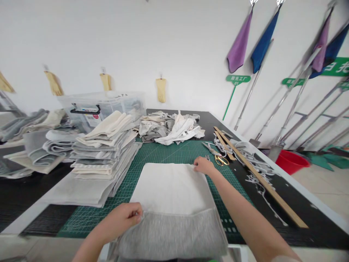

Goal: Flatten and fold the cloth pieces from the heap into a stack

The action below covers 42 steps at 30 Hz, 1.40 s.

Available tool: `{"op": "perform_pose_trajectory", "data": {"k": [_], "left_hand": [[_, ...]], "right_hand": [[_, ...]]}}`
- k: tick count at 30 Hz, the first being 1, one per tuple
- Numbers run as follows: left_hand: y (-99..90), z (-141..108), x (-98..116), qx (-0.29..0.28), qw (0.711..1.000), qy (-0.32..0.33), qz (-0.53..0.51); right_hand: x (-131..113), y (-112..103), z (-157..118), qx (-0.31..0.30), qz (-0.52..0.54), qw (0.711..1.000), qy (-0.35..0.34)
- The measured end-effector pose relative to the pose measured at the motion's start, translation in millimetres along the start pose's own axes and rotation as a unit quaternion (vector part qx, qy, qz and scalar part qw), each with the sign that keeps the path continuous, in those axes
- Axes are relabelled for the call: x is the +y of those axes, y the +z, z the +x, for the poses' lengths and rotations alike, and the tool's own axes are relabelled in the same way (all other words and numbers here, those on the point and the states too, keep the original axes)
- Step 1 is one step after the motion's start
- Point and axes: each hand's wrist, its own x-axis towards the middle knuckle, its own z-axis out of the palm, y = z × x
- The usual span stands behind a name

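A white cloth lies flat on the green cutting mat, and a grey fabric piece covers its near part, hanging at the table's front edge. My left hand is closed on the left end of the grey fabric's upper edge. At the cloth's far right corner, my right hand pinches the white cloth. Gold-handled scissors lie just right of my right hand. Left of the cloth rises a stack of folded grey and cream fabrics.
Behind the stack stands a clear plastic box. Crumpled fabric scraps are heaped at the mat's far edge. A long wooden strip and white cords lie on the right. A red bucket is on the floor.
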Motion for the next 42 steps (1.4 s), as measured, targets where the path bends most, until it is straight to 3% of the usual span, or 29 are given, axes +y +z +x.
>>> {"op": "perform_pose_trajectory", "data": {"k": [6, 10, 15, 17, 19, 22, 28, 33, 38, 42], "left_hand": [[0.0, 3, -4, -0.012, 1.000, -0.001, -0.011], [-0.7, 4, -5, -0.010, 1.000, 0.000, -0.010], [-0.5, 6, -3, 0.007, 1.000, -0.001, -0.008], [-1.2, 4, 2, 0.020, 1.000, 0.000, -0.006], [-2.8, 1, 8, 0.019, 1.000, 0.011, -0.011], [-6.7, -8, 16, 0.000, 0.999, 0.031, -0.018], [-12.2, -21, 25, 0.046, 0.998, 0.031, -0.017], [-14.2, -29, 31, 0.074, 0.989, 0.101, -0.081], [-16.2, -37, 35, 0.099, 0.972, 0.150, -0.154], [-17.7, -41, 30, 0.135, 0.963, 0.148, -0.180]], "right_hand": [[7, -5, 9, 0.044, 0.028, 0.997, 0.059], [6, -16, -4, 0.091, 0.050, 0.993, 0.064], [-14, -20, -73, 0.033, 0.100, 0.992, -0.065], [-25, -14, -111, -0.015, 0.124, 0.977, -0.174], [-36, -5, -143, -0.053, 0.131, 0.960, -0.240], [-46, 11, -167, -0.091, 0.126, 0.953, -0.258], [-42, 24, -162, -0.065, 0.176, 0.961, -0.205], [-61, 16, -159, -0.099, 0.298, 0.915, -0.253], [-88, 14, -159, -0.167, 0.226, 0.897, -0.340], [-78, 15, -162, -0.188, 0.141, 0.917, -0.322]]}}
